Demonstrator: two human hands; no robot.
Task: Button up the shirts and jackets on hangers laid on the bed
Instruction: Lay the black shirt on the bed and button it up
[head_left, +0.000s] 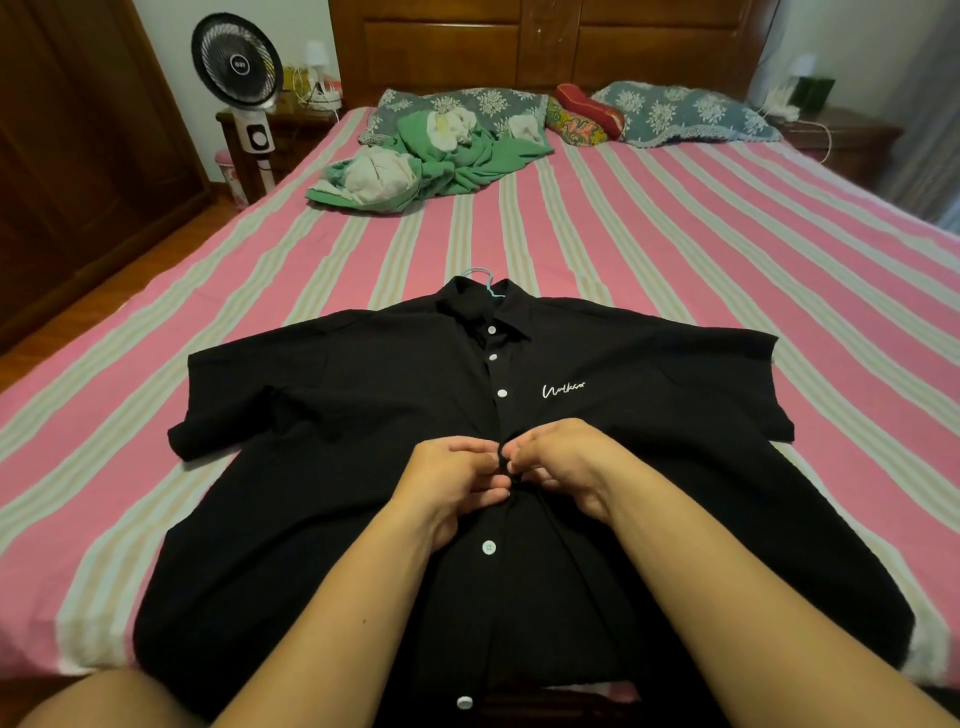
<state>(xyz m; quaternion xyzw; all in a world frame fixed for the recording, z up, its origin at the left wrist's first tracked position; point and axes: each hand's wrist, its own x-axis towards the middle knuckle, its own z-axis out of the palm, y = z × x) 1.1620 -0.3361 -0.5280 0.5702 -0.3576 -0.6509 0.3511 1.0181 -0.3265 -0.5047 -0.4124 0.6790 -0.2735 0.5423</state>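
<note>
A wide bed with a pink, white and beige striped sheet (649, 249) carries a black short-sleeved button shirt (337, 415) spread flat near its foot, a crumpled green and white cloth heap (447, 156) farther up, and blue floral pillows (675, 111) at the wooden headboard.

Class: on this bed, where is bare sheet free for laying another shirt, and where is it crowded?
Free: striped sheet between the black shirt collar and the pillows, and strips beside each sleeve. Crowded: green clothes pile at upper left; both hands, left hand and right hand, work mid-placket.
</note>
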